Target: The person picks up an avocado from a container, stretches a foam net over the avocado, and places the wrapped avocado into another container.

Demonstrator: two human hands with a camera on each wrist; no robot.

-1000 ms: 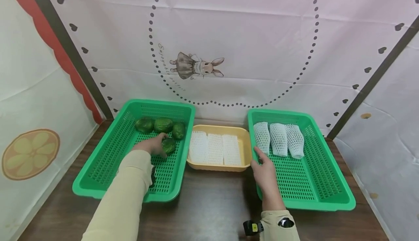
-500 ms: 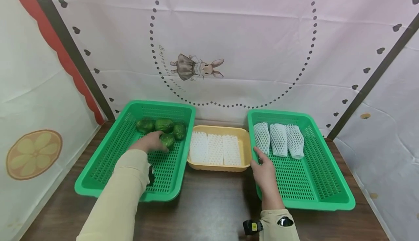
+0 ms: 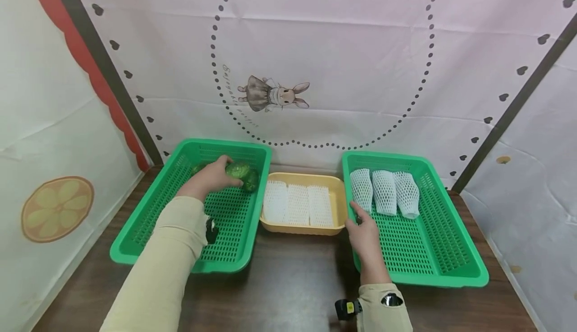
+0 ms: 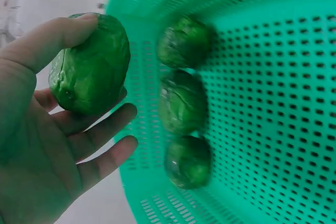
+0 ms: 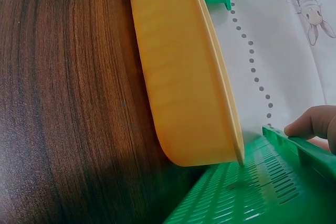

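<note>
My left hand (image 3: 209,178) holds a green wrinkled avocado (image 4: 92,66) above the left green basket (image 3: 223,267). In the left wrist view the thumb lies on top of the avocado, and the fingers are beneath and behind it. Three more avocados (image 4: 182,100) lie in a row in that basket; the head view shows them partly hidden by the hand. My right hand (image 3: 365,237) grips the near-left rim of the right green basket (image 3: 439,281), with the thumb over the rim in the right wrist view. Three white foam-netted items (image 3: 383,192) lie inside that basket.
Between the baskets stands a yellow tray (image 3: 302,230) with flat white foam nets (image 3: 297,206) side by side. All three containers rest on a dark wooden table (image 3: 279,287). A printed white cloth (image 3: 360,61) rises behind and at both sides.
My left hand has lifted the avocado from the basket floor and moved it away from me, over the others. The right hand has stayed on its basket rim.
</note>
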